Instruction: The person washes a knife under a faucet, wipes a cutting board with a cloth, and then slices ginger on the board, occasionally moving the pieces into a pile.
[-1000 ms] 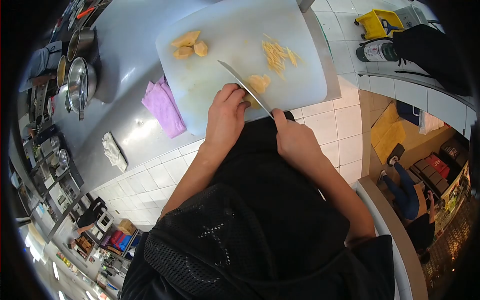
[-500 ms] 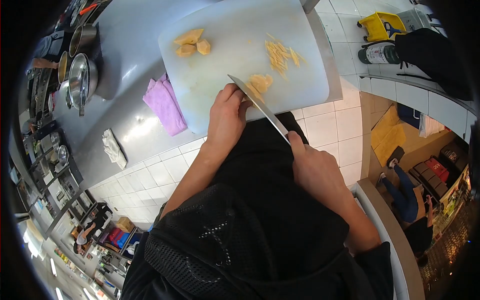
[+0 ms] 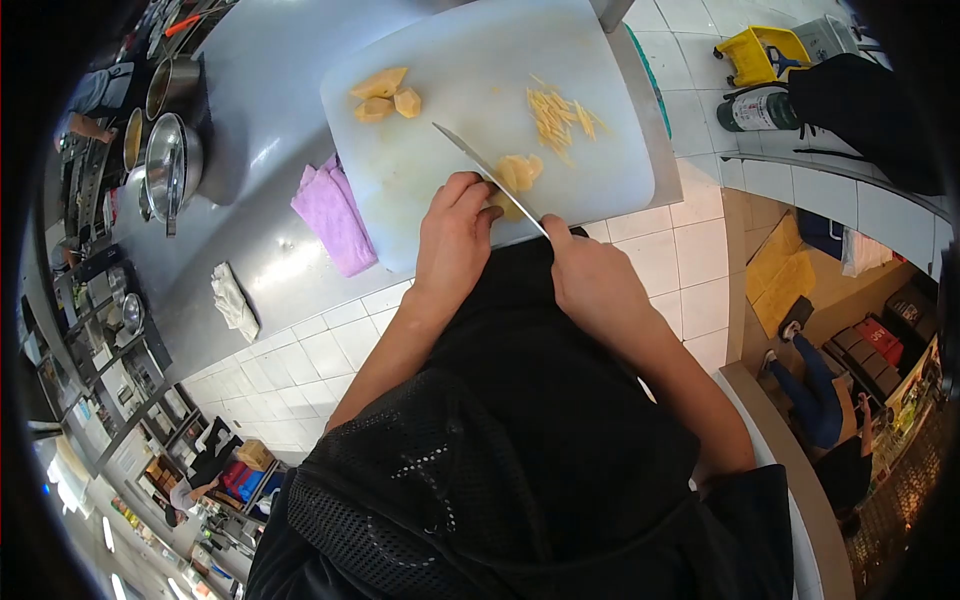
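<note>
Across a metal tabletop (image 3: 250,75) lies a pale cutting board (image 3: 450,60), with white tiles beyond its edges. At the board's near edge is a knife (image 3: 487,172), its long axis set diagonally: the tip points away from the wearer and toward their left, the handle end back toward their right. The right hand (image 3: 600,275) is closed around the handle, its index finger reaching forward near the base of the blade. The left hand (image 3: 455,235) has its fingers curled beside the blade, gripping a yellow piece (image 3: 507,208) that is partly hidden by hand and knife.

Just past the blade sit pale yellow slices (image 3: 520,172), and farther off, toward the right, a loose pile of thin strips (image 3: 560,120). Three larger chunks (image 3: 376,108) rest near the board's far left part. A folded purple cloth (image 3: 335,220) lies along the board's left side, and a crumpled white cloth (image 3: 234,302) is farther left. Metal bowls (image 3: 170,165) and a pot (image 3: 172,85) stand beyond. Well apart, on the right, are a yellow bucket (image 3: 755,55) and a person (image 3: 825,400) in blue trousers.
</note>
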Tool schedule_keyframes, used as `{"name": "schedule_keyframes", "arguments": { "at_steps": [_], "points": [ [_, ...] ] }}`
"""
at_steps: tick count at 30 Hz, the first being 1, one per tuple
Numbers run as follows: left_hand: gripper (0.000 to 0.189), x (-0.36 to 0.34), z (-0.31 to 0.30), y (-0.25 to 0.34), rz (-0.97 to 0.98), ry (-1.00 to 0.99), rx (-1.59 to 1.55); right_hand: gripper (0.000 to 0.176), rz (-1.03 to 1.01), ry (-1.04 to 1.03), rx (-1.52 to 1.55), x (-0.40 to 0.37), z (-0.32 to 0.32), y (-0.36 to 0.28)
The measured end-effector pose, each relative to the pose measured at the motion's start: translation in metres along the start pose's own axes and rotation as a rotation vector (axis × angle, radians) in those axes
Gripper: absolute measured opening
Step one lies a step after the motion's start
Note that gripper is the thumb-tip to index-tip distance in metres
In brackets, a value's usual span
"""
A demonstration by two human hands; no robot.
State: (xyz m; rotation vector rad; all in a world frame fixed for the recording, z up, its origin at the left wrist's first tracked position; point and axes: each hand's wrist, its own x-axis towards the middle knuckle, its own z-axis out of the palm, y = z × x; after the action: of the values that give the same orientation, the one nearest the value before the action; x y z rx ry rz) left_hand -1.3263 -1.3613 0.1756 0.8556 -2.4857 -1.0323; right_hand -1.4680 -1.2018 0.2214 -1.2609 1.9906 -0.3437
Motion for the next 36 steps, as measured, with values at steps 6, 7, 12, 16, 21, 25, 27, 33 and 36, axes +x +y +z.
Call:
{"name": "schedule_keyframes", "arguments": {
  "at_steps": [6, 7, 12, 16, 21, 25, 27, 33, 36],
  "points": [
    [0.033, -0.002, 0.004, -0.003, 0.018, 0.033, 0.005, 0.045, -0.008, -0.017, -0.040, -0.022, -0.021, -0.013],
    [0.033, -0.002, 0.004, -0.003, 0.021, 0.033, 0.005, 0.044, -0.017, -0.016, -0.065, -0.021, -0.021, -0.012],
    [0.032, -0.003, 0.002, -0.003, 0.007, -0.001, 0.022, 0.047, -0.016, 0.111, -0.013, -0.025, -0.010, -0.006],
    [0.036, 0.006, -0.008, 0.014, -0.011, -0.057, 0.067, 0.045, 0.122, 0.330, 0.163, -0.037, -0.022, 0.007],
    [0.046, 0.016, 0.002, 0.006, 0.012, -0.221, 0.150, 0.042, 0.253, 0.431, 0.270, -0.048, -0.035, 0.031],
    [0.040, 0.006, -0.016, -0.006, 0.023, -0.202, 0.239, 0.044, 0.252, 0.437, 0.334, -0.058, -0.035, 0.033],
    [0.042, 0.007, -0.025, -0.008, 0.027, -0.162, 0.367, 0.045, 0.255, 0.428, 0.370, -0.059, -0.032, 0.031],
    [0.029, 0.031, 0.011, 0.021, 0.233, -0.348, 0.280, 0.044, 0.180, 0.486, 0.354, -0.052, -0.030, 0.029],
    [0.030, 0.030, 0.023, 0.020, 0.275, -0.347, 0.375, 0.043, 0.159, 0.512, 0.336, -0.053, -0.033, 0.031]
  ]
}}
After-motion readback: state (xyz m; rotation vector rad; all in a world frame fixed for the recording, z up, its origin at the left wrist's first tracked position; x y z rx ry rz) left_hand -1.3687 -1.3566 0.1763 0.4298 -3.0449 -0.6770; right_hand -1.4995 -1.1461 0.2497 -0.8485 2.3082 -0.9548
